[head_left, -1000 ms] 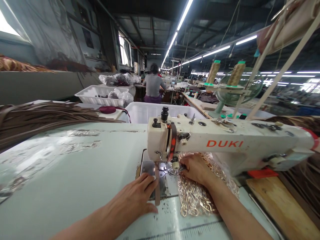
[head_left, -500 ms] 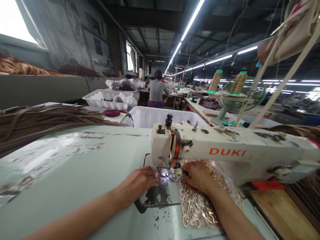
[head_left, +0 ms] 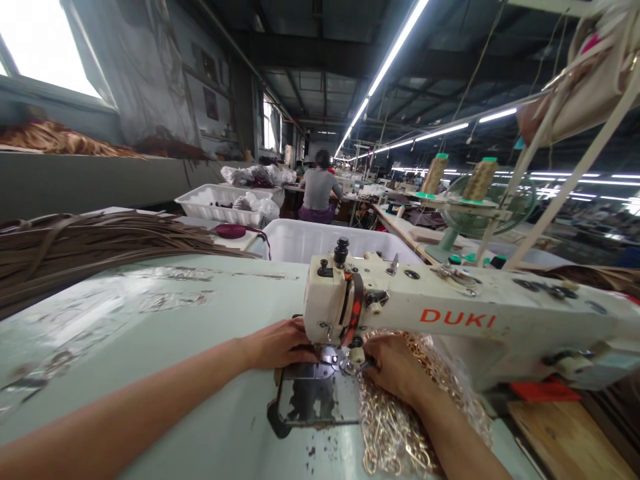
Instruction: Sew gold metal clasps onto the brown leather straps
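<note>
A white sewing machine (head_left: 450, 313) marked DUKI stands over the table, its needle area lit above a worn metal bed plate (head_left: 310, 393). My left hand (head_left: 280, 343) is left of the presser foot (head_left: 330, 357), fingers bent and reaching partly behind the machine head; whatever they pinch is hidden. To the right of the foot, my right hand (head_left: 393, 363) has its fingers curled closed beside a round metal knob, and I cannot make out what is in them. Beneath my right wrist lies a clear plastic bag of gold-coloured metal hooks (head_left: 395, 433).
Brown straps (head_left: 100, 243) are heaped at the table's left. Behind the machine stands a white bin (head_left: 300, 240), with another white tub (head_left: 220, 207) farther left. Thread cones (head_left: 480, 180) stand at right near a fan. A person (head_left: 317, 190) sits ahead, back turned.
My left hand has moved away from me, its fingertips now partly behind the machine head. My right hand stays by the presser foot. The whole view has shifted slightly.
</note>
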`<state>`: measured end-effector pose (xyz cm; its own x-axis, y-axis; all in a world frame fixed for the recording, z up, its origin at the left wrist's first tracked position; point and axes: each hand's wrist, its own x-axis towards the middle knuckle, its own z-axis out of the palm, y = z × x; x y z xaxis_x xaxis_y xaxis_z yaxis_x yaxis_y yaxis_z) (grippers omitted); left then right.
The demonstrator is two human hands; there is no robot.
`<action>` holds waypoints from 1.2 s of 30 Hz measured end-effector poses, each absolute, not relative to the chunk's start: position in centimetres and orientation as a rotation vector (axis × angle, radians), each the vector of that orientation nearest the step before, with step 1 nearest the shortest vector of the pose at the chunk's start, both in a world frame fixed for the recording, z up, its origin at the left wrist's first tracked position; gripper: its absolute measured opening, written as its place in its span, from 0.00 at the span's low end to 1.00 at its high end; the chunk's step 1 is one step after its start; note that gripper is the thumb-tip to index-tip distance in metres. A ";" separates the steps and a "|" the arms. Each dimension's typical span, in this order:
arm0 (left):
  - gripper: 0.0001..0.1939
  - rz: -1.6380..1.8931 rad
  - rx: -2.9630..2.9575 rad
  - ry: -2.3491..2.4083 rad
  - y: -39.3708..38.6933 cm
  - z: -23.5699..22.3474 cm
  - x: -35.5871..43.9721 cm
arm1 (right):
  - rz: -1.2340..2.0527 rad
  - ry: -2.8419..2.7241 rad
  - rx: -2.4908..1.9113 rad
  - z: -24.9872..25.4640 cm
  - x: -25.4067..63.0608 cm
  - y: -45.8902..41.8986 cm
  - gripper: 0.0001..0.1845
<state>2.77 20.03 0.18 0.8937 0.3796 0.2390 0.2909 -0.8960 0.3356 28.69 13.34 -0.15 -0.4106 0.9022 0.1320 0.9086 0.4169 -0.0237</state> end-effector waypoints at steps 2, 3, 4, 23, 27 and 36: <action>0.11 0.423 2.798 0.490 19.8 0.4 2.7 | -0.055 -2.535 -1.624 -0.2 28.7 13.3 0.07; 0.12 0.423 2.814 0.497 19.7 0.4 2.6 | -0.045 -2.532 -1.626 -0.2 28.6 13.4 0.08; 0.12 0.425 2.830 0.507 19.5 0.5 2.6 | -0.035 -2.528 -1.629 -0.3 28.6 13.4 0.08; 0.26 0.108 3.325 1.073 14.0 -4.0 3.4 | -0.084 -2.521 -1.635 -0.8 28.1 12.9 0.14; 0.26 -0.078 3.311 1.315 13.0 -5.5 4.2 | -0.076 -2.519 -1.664 -0.9 28.1 12.9 0.09; 0.24 0.020 3.235 1.337 13.6 -5.8 4.0 | -0.081 -2.500 -1.713 -1.4 28.1 12.9 0.09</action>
